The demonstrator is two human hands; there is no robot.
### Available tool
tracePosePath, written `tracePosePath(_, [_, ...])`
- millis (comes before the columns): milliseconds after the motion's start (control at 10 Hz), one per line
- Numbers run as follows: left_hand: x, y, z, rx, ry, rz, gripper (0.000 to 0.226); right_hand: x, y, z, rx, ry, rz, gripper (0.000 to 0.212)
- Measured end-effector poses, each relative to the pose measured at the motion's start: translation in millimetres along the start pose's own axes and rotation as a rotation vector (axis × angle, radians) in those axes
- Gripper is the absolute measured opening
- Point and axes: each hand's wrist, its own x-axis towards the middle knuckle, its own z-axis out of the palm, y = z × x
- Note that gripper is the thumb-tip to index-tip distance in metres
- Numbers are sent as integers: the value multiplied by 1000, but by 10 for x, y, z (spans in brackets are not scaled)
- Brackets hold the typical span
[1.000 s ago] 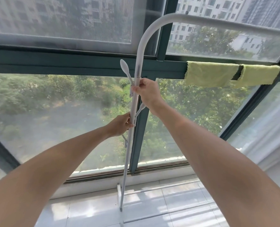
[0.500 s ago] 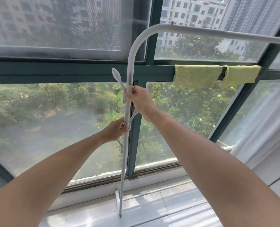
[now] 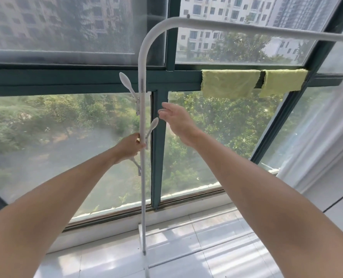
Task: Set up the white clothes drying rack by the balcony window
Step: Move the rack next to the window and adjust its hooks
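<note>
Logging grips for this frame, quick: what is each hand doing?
Left hand: closed around the rack pole.
Right hand: open, empty, beside the pole.

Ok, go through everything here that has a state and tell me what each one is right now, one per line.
Left hand: closed around the rack's upright pole.
Right hand: open, off the pole, fingers spread.
White drying rack: upright, foot on the tiled floor by the window.
Upper hook arm: angled up and out to the left.
Middle hook arm: angled up and out to the right.
Green cloths: draped over the window frame rail.
</note>
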Motion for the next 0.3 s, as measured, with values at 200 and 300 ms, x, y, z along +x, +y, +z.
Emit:
tracePosePath(200, [-311, 343, 254, 2, 225, -90, 35, -402, 366, -829, 21, 66, 87, 47])
tracePosePath(300, [-447, 511, 494, 41, 429, -126, 33, -653, 623, -1187, 29, 87, 106, 47])
